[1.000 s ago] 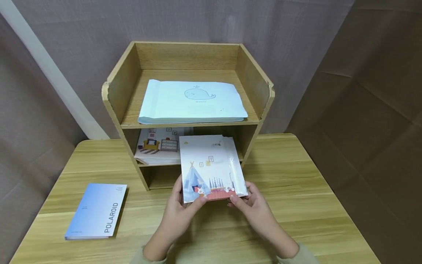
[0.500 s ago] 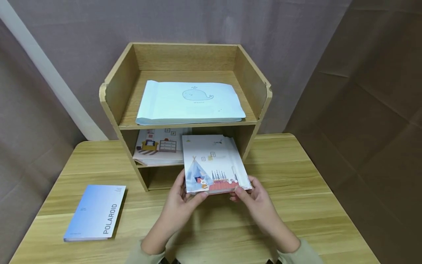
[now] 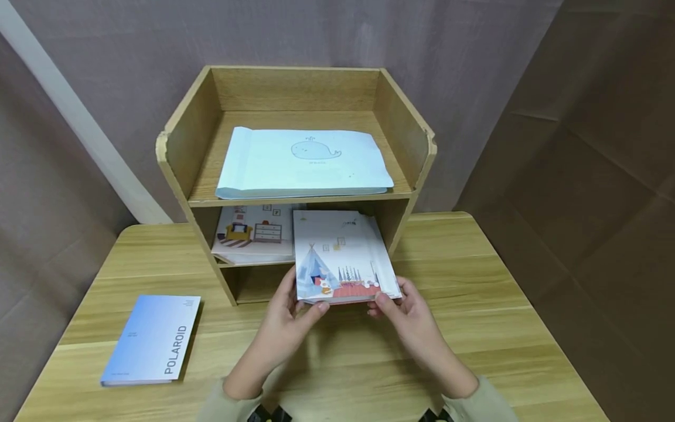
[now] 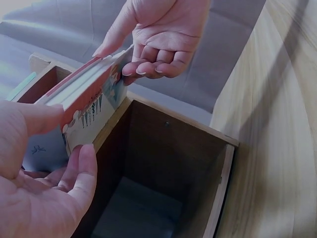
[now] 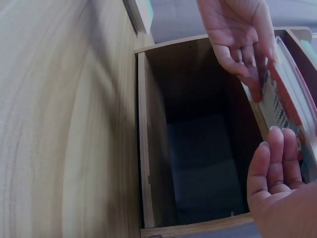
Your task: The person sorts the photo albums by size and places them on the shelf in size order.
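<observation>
The left hand [image 3: 285,325] and right hand [image 3: 411,319] pinch the teepee-cover book [image 3: 343,255] at its near corners; beyond their fingertips it reaches the wooden shelf unit's [image 3: 295,89] middle opening. Even thumb pressure should steady it beside the dresser-cover book [image 3: 255,237].

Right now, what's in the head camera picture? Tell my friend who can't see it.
Two hands hold a tent-picture book at the middle opening of a wooden shelf. A whale book lies on top, another book lies inside, and a blue POLAROID book lies on the table at left.
</observation>
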`<state>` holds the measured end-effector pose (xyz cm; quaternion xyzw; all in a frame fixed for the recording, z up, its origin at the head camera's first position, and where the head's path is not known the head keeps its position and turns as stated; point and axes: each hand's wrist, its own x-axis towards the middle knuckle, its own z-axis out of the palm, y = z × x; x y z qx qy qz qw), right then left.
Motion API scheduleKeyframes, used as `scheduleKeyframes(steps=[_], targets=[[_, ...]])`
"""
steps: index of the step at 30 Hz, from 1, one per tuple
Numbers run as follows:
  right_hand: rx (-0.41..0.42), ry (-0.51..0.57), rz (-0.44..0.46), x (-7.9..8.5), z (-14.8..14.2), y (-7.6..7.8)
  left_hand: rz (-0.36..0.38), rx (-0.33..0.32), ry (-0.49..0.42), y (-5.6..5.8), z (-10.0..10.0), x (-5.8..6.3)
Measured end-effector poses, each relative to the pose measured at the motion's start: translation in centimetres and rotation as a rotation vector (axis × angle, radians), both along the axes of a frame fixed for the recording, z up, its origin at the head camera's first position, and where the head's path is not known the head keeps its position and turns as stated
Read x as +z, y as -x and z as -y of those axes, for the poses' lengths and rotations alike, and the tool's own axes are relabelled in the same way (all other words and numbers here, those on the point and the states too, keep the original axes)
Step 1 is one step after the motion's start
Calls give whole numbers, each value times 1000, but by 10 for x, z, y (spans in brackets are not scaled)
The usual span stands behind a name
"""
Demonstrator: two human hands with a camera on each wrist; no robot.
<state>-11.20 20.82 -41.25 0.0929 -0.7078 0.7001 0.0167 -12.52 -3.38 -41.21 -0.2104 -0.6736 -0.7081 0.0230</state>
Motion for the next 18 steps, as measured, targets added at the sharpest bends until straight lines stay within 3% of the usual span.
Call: scheduleKeyframes(steps=[12, 18], targets=[[-52, -12, 1, -3, 4, 17, 38, 112, 34, 7, -4, 1], [-72, 7, -1, -1, 7, 24, 82, 125, 20, 14, -7, 1]])
